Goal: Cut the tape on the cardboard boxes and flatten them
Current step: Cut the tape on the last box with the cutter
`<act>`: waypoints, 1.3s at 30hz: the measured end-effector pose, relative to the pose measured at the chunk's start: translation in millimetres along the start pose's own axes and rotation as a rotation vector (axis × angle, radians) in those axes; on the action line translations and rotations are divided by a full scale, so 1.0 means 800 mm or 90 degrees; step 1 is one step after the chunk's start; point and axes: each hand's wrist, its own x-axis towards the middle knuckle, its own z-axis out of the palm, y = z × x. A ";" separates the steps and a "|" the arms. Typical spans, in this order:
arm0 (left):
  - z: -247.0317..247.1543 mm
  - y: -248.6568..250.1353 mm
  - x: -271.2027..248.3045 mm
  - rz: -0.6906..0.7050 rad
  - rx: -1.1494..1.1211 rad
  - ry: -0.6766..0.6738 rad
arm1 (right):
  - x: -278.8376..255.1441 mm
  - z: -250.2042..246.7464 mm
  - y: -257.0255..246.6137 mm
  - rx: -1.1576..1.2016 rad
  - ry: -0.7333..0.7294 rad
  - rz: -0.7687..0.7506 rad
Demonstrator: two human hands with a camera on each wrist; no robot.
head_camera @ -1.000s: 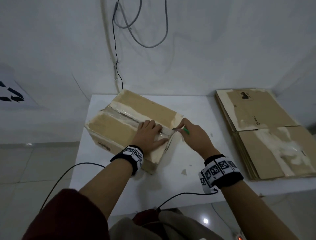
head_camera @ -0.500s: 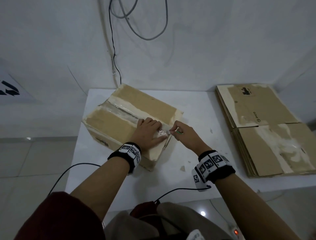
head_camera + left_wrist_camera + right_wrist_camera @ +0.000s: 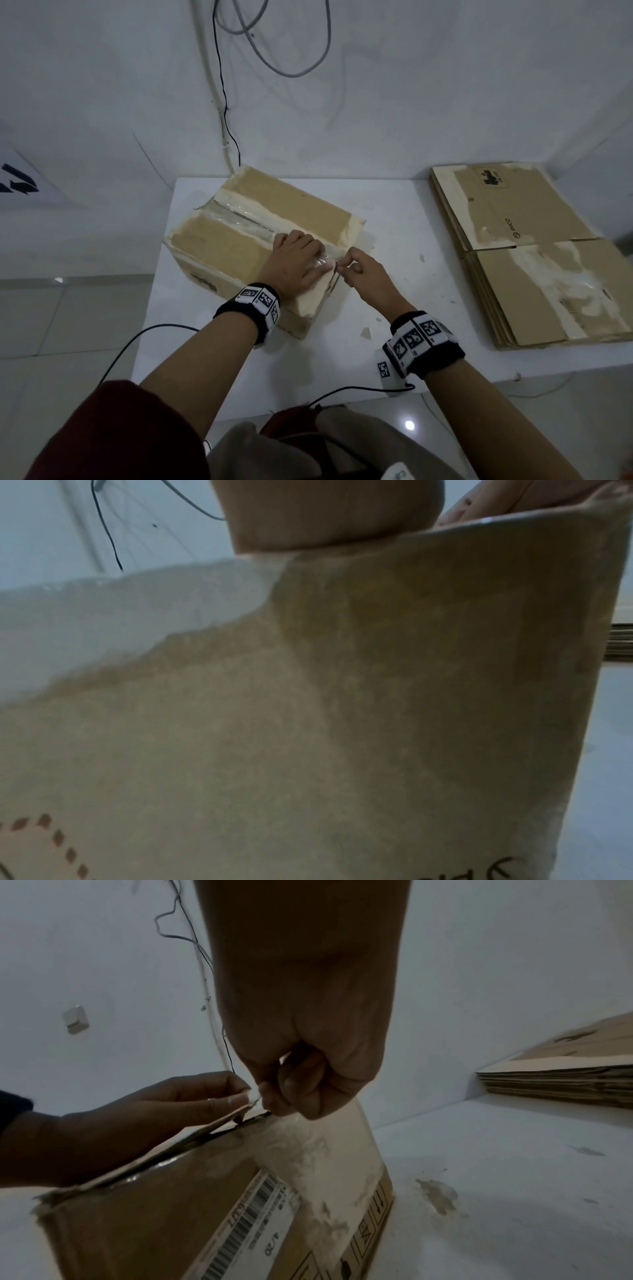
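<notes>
- A taped cardboard box (image 3: 260, 236) sits at an angle on a white table (image 3: 387, 274), with its far corner close to the wall
- A strip of clear tape (image 3: 239, 217) runs along the seam on top of the box, from the far end to the near right end
- The left hand (image 3: 294, 263) lies on top of the box at that near right end, fingers laid over the tape and lightly bent – pressing the flap down, not gripping it
- The right hand (image 3: 359, 274) is just off the same end of the box, its fingers curled tight around something thin at the seam; whether that is a cutter or a loose tape end cannot be told
- In the right wrist view the top flap has lifted slightly at this end, showing a dark gap beneath it
- Risk, as a judgement: the two hands almost touch at the seam, so a slip of whatever the right hand holds could catch the left fingertips
- A hard tug could also tear the paper face of the box, or slide the box – only the left hand steadies it
- Right of the box the table is bare apart from small scraps, then comes a stack of flattened boxes (image 3: 534, 253), well apart
- Left of the box the table edge is near, with floor beyond; there is more room to swing the box towards the stack
</notes>
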 end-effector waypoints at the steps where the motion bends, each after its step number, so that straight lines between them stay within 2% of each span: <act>1: 0.001 0.000 0.000 -0.007 -0.006 -0.005 | -0.001 0.002 0.001 0.003 -0.001 -0.001; 5: -0.002 0.002 0.000 -0.049 -0.024 -0.064 | -0.013 -0.009 0.010 0.077 -0.011 0.009; 8: -0.012 0.019 0.002 -0.141 -0.027 -0.120 | -0.021 -0.020 0.028 0.097 0.106 0.017; 11: -0.017 0.044 -0.001 -0.242 -0.064 -0.099 | -0.023 -0.020 0.040 0.112 0.192 -0.008; 15: -0.019 0.064 0.000 -0.332 -0.138 -0.094 | -0.030 -0.010 0.045 0.068 0.170 -0.089; 18: -0.017 0.057 0.000 -0.435 -0.254 -0.041 | -0.036 -0.003 0.047 0.034 0.120 -0.146; 23: -0.003 0.064 -0.012 -0.553 -0.436 0.119 | -0.034 -0.008 0.050 -0.067 0.057 -0.221; 28: 0.007 0.077 -0.013 -0.600 -0.484 0.211 | -0.027 -0.010 0.045 -0.136 0.043 -0.306; 32: 0.010 0.075 -0.014 -0.592 -0.500 0.218 | -0.021 -0.006 0.059 -0.220 0.075 -0.307; 39: 0.015 0.074 -0.019 -0.574 -0.521 0.257 | -0.014 0.001 0.052 -0.224 0.097 -0.314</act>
